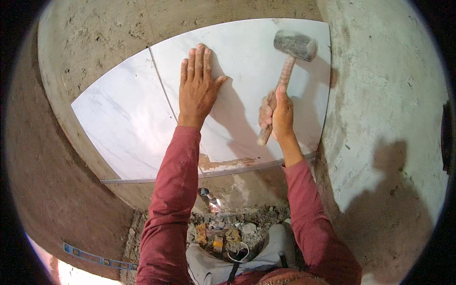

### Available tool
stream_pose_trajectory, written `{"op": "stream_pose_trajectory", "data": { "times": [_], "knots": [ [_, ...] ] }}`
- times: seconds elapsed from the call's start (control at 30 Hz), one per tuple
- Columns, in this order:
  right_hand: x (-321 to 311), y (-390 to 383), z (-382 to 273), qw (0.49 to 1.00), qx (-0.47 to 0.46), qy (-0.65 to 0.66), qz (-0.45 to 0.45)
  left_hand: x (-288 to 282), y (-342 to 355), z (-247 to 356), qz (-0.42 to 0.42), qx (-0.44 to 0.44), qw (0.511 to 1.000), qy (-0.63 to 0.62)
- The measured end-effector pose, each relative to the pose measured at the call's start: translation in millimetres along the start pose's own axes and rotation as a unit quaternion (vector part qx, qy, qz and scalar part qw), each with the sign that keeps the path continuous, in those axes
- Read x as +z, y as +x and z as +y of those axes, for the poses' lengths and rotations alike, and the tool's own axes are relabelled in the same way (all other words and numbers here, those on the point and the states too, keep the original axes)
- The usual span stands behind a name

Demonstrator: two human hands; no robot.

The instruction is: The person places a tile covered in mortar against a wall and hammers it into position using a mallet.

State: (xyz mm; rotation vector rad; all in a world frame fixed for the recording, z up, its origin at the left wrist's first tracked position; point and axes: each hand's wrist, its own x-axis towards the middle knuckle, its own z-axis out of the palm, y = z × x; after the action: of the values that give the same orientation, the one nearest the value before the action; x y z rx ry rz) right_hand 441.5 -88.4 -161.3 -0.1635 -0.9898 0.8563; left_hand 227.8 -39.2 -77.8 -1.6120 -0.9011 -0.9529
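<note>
My left hand (197, 90) lies flat on a large white marbled tile (237, 57), fingers together and stretched out, thumb apart. A rubber mallet (285, 71) with a dark grey head and a worn wooden handle is gripped in my right hand (278, 111). Its head is over the upper right part of this tile; whether it touches the surface I cannot tell. To the left, across a narrow joint, sits a second white tile (126, 114). Brown mortar smears (225, 164) mark the lower edge of the large tile.
Beneath both tiles runs a thin straight strip (266, 166). A pipe end (205, 192) sticks out below it. Rubble (247, 228) covers the floor by my legs. A blue spirit level (97, 256) lies at lower left. A bare plastered wall (380, 95) stands at right.
</note>
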Motion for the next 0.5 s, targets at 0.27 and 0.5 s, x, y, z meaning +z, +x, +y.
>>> {"op": "stream_pose_trajectory", "data": {
  "times": [0.27,0.5],
  "knots": [
    [18.6,-18.5,0.3,0.986,-0.162,0.025,0.040,-11.3,-2.2,-7.7,0.009,-0.014,0.999,-0.032],
    [50.5,-39.5,-11.2,0.996,-0.062,-0.053,-0.039,-17.4,-21.3,-21.2,0.013,-0.021,1.000,-0.007]
  ]
}}
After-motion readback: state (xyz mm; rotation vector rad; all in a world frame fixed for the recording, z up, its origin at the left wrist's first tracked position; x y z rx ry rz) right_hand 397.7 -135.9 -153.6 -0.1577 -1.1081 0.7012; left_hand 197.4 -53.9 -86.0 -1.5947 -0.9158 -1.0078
